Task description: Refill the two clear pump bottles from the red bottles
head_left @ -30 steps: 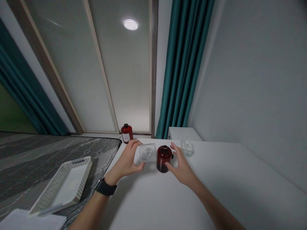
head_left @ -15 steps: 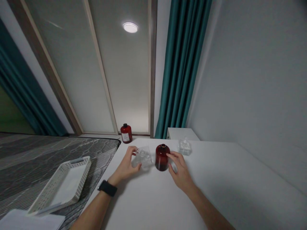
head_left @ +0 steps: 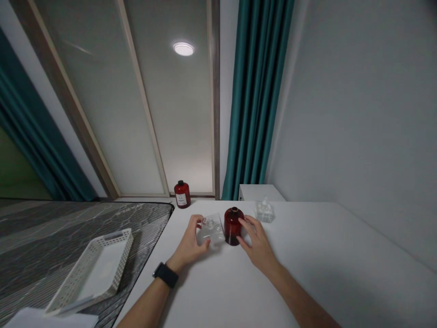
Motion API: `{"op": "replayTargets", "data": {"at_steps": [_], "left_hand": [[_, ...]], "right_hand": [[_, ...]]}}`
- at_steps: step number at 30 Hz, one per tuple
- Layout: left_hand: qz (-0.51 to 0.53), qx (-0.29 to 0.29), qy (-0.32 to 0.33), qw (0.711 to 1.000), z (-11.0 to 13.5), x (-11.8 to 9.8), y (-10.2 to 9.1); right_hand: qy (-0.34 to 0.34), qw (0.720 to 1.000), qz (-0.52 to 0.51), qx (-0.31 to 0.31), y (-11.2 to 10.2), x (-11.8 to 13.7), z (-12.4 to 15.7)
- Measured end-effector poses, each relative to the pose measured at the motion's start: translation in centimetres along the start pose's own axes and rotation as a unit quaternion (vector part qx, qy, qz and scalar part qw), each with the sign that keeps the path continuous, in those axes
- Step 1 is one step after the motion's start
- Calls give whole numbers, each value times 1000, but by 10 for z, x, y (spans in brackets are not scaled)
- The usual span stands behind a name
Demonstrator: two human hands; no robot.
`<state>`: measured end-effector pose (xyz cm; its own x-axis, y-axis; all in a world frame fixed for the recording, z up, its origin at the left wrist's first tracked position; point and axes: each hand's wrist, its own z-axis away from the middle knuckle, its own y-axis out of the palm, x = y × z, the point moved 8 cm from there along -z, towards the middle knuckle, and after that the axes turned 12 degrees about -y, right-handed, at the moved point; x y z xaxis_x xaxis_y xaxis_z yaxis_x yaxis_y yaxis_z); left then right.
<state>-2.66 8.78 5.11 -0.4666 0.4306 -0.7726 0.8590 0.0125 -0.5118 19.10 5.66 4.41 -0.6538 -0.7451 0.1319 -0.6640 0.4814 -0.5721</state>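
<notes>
Capless dark red bottle [head_left: 231,230] is standing just left of my right hand [head_left: 261,249], whose fingers and thumb curve against its side. From my remote seat I've got my left hand [head_left: 188,247] pinching a tilted clear container [head_left: 212,231] right beside it. Another clear bottle [head_left: 264,212] sits just beyond my right hand, and a labelled red bottle [head_left: 182,195] stands beyond my left.

near bottle [head_left: 232,228] partly hidden, paper [head_left: 51,320] cut off

The light is dim, with 1 oval glare [head_left: 183,49] on the door panel [head_left: 180,114] and soft shadows on the table [head_left: 225,291].
</notes>
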Motion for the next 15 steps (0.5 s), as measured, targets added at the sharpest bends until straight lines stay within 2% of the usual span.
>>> {"op": "replayTargets", "data": {"at_steps": [6,15], "left_hand": [[-19,8,14,1000,1,-4,1],[-27,10,33,999,0,-8,0]], "right_hand": [[19,1000,14,20,14,-7,1],[12,998,32,44,30,-18,-16]]}}
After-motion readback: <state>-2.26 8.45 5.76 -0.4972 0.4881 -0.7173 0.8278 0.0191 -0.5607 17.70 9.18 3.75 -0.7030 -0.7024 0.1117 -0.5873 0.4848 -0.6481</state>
